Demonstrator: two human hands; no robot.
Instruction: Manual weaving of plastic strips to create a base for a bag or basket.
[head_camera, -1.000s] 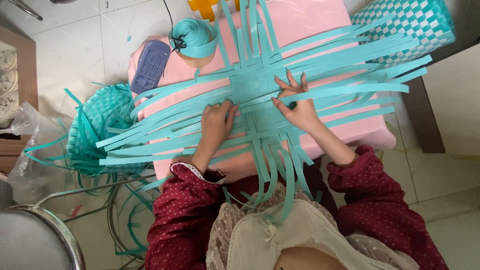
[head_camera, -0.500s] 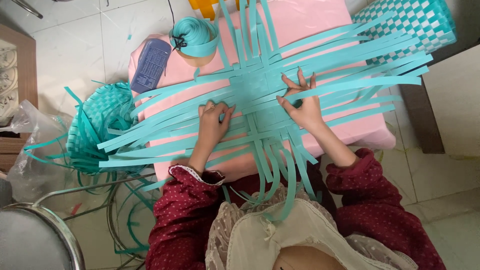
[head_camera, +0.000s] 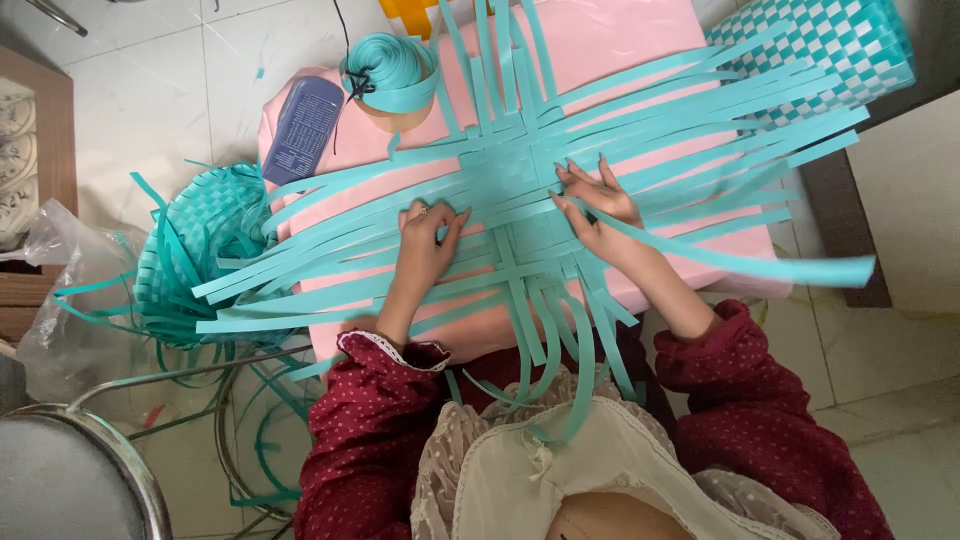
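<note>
A mat of crossed turquoise plastic strips lies on a pink padded stool top. Long loose strip ends fan out to all sides. My left hand presses flat on the strips at the left of the woven middle, fingers apart. My right hand pinches one long turquoise strip that runs out to the right. Both sleeves are dark red with small dots.
A roll of turquoise strip and a dark blue flat case sit at the stool's far left. A half-woven turquoise basket stands on the floor to the left. A finished checked basket is at the top right. A metal stool is at the lower left.
My right hand has drawn one strip loose and now holds it out to the right. My left hand has shifted slightly left and down on the weave.
</note>
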